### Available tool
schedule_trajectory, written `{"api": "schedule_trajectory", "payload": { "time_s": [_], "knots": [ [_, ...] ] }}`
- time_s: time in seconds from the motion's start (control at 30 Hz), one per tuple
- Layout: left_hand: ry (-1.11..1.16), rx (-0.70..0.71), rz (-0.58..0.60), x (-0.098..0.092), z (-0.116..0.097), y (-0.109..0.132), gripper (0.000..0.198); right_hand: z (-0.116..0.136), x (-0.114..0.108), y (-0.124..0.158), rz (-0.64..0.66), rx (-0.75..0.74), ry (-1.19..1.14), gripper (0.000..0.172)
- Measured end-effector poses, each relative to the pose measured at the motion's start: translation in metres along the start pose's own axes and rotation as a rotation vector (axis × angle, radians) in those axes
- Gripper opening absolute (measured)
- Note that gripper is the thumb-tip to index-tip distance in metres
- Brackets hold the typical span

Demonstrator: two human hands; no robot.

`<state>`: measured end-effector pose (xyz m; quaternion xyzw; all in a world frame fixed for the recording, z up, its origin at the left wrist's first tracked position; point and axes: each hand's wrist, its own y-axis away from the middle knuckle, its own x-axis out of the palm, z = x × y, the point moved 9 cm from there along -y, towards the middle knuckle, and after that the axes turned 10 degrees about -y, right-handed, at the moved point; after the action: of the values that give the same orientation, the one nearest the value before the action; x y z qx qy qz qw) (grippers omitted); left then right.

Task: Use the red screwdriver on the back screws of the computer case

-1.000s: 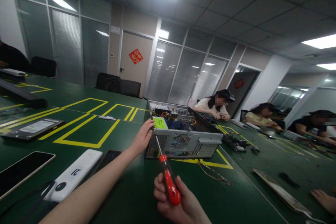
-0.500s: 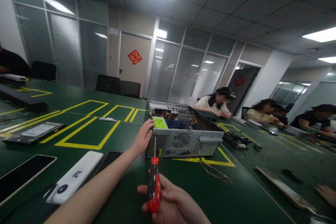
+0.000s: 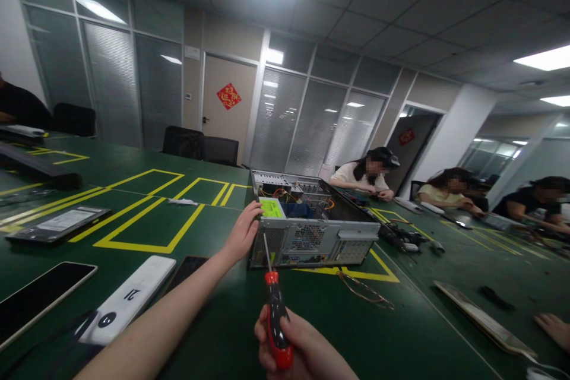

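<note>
An open computer case (image 3: 329, 243) lies on the green table with its perforated back panel facing me. My left hand (image 3: 244, 228) is closed over its left rear corner, fingertips next to the bright green label (image 3: 271, 208) of a power supply inside. In my right hand (image 3: 298, 338), fingers wrapped round the handle, is a red and black screwdriver (image 3: 276, 314). Its thin shaft points up and away toward the left part of the back panel. Whether the tip touches the panel I cannot tell.
Left on the table (image 3: 214, 309) lie a hard drive (image 3: 60, 225), a phone (image 3: 42, 300), a white device marked 21 (image 3: 131, 297) and a dark flat object (image 3: 184, 272). Wire-rimmed glasses (image 3: 365, 291) lie right of the case. Several people sit farther right; another person's hand (image 3: 552, 329) shows at the right edge.
My right hand has closed its fingers round the screwdriver handle, and the handle has swung slightly right, so the shaft now leans left. My left hand has stayed on the case.
</note>
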<state>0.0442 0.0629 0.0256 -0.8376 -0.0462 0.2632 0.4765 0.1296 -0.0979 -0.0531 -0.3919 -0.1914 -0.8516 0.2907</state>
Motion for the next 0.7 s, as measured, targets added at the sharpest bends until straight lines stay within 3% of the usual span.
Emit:
{"api": "schedule_trajectory", "payload": {
  "time_s": [0.1,0.23,0.33,0.7],
  "knots": [
    [-0.004,0.003,0.002,0.000,0.001,0.000,0.030,-0.011,-0.016,0.001,0.012,0.040,0.053,0.037],
    [-0.010,-0.003,0.005,0.001,0.001,0.000,0.031,-0.027,-0.056,0.002,-0.180,0.095,0.098,0.035],
    [-0.006,-0.007,0.005,0.001,0.001,0.000,0.031,-0.037,-0.074,0.001,-0.288,0.148,0.160,0.030],
    [0.001,0.007,0.005,0.002,0.001,0.000,0.029,-0.045,-0.087,-0.005,-0.320,0.177,0.196,0.034]
  ]
}}
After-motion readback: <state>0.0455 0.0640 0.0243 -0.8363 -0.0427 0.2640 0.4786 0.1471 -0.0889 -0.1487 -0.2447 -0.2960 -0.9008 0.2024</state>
